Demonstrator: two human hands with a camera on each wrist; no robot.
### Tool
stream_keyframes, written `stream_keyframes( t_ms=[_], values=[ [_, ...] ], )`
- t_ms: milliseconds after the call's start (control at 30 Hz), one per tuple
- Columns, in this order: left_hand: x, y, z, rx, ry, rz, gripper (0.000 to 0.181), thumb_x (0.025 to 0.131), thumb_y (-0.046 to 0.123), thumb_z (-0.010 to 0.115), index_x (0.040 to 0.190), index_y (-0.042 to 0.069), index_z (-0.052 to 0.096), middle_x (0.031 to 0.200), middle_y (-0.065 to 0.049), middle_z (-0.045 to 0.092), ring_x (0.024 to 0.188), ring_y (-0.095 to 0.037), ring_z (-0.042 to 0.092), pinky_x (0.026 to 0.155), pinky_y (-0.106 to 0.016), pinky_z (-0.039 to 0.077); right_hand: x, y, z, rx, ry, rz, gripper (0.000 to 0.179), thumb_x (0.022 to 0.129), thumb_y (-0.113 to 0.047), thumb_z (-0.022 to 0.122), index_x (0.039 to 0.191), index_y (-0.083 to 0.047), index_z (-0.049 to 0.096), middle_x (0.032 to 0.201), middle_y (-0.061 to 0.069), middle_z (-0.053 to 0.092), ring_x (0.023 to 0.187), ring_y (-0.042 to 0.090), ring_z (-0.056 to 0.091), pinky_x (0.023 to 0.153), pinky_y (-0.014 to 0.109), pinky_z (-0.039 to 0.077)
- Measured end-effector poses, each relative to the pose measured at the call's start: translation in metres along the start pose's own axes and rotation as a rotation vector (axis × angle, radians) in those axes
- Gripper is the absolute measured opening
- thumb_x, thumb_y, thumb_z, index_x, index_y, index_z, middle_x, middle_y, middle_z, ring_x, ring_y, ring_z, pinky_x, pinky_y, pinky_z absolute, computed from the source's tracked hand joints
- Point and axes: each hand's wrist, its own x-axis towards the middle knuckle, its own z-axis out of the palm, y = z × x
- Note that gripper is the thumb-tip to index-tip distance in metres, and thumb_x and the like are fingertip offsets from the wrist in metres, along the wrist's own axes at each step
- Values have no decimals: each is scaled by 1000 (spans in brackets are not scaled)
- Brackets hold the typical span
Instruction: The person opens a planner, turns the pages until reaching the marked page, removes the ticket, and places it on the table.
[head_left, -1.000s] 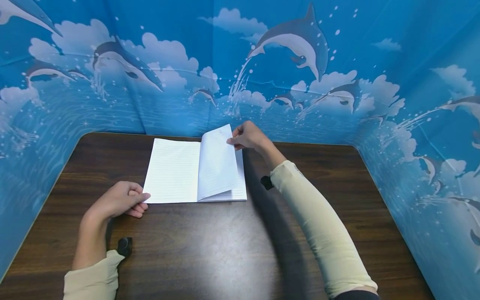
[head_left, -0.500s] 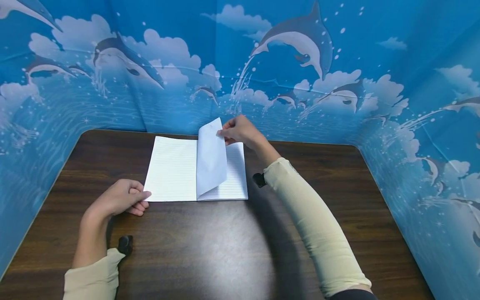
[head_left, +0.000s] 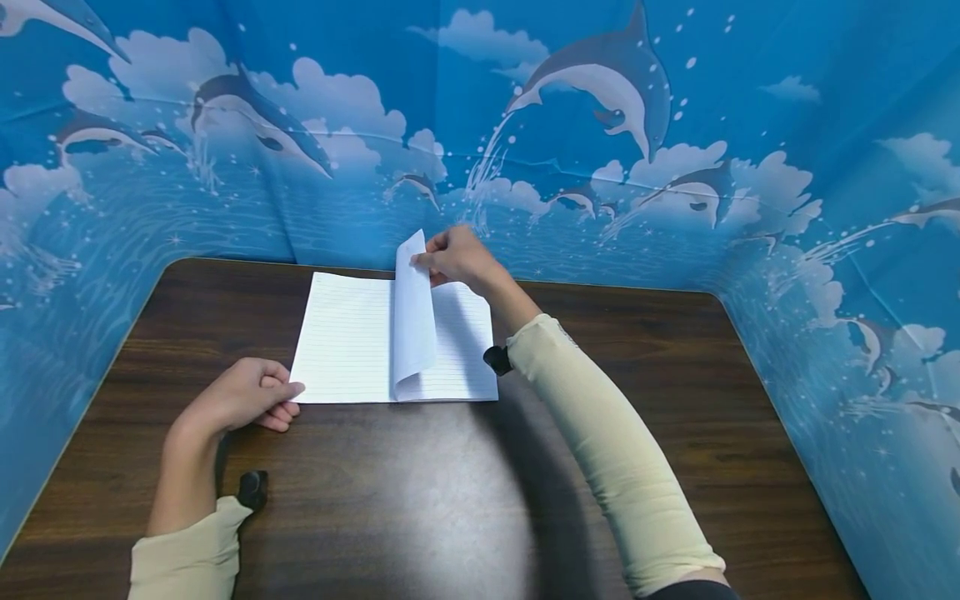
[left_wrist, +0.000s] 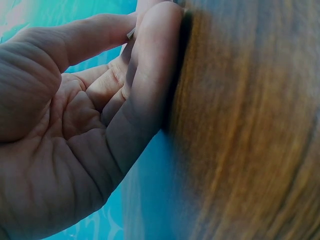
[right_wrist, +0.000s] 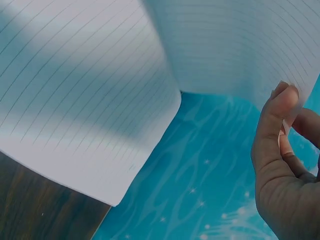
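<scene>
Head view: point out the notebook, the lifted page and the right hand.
Notebook (head_left: 363, 337): head view, on its flat left side.
Lifted page (head_left: 413, 321): head view, middle of its raised face.
Right hand (head_left: 459, 254): head view, back of the hand.

Head view bright and mostly clear; both wrist views dimmer, bluish.
From my remote feed I log a pale glare patch on the bench and a soft dark shadow beside the right sleeve. The open notebook reads near-white at left, its lifted leaf greyer. In the left wrist view I find the left grip partly shaded, bench grain smeared, upper-left corner washed out. In the right wrist view I note broad, soft-edged shadows across the ruled page.
</scene>
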Motion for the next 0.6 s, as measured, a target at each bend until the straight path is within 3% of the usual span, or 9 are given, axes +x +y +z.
stream_keyframes(
  t_ms=[233, 367, 467, 600],
  values=[
    [0, -1, 0, 0, 4, 6, 25, 112, 14, 58, 112, -11, 59, 81, -7, 74, 68, -15, 74, 66, -31, 67, 1, -9, 16, 57, -4, -30, 19, 105, -9, 69, 111, 9, 69, 106, 19, 69, 69, 14, 69, 103, 54, 61],
    [1, -2, 1, -3, 3, 12, 25, 112, 14, 58, 112, -11, 59, 81, -7, 74, 68, -15, 74, 66, -31, 67, 3, -11, 28, 61, -19, -29, 24, 106, -10, 68, 121, 9, 67, 112, 22, 71, 66, 12, 69, 86, 38, 68],
    [1, -3, 1, -5, 2, 12, 25, 112, 15, 58, 112, -11, 59, 81, -8, 74, 68, -15, 74, 66, -31, 67, 5, -11, 37, 41, -31, -26, 21, 107, -12, 68, 118, 5, 66, 112, 21, 73, 67, 11, 70, 80, 32, 67],
    [0, -1, 1, -1, 3, 14, 25, 112, 14, 57, 110, -10, 58, 81, -8, 74, 68, -15, 74, 66, -31, 67, 7, -11, 49, 69, -54, -18, 14, 107, -12, 68, 103, -1, 62, 98, 13, 73, 66, 11, 70, 98, 45, 65]
  ],
)
